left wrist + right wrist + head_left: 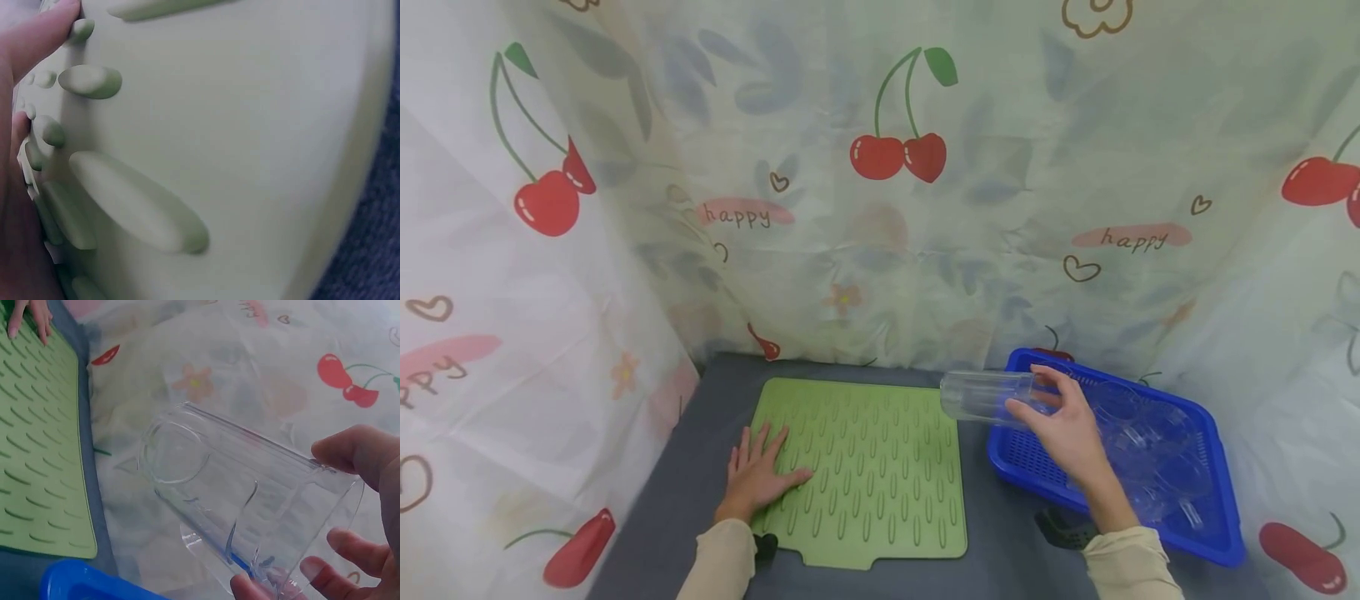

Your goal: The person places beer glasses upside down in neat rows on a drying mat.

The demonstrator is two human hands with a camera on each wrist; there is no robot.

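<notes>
We see the left hand [758, 477] lying flat, fingers straight and spread, on the near left corner of the green mat [880, 467], apparently to keep the pliable sheet from sliding on the dark grey table [700, 450]. The right hand [1063, 421] grips a clear tumbler [985, 396] near its open rim, holding it on its side between mat and blue basket [1022, 458], base toward the mat. The tumbler is smooth, transparent and cylindrical; the mat is matte, rubbery, studded with raised oval ribs; the basket is perforated plastic holding more clear glassware [1150, 450]. A cherry-printed curtain [880, 167] encloses the table.
</notes>
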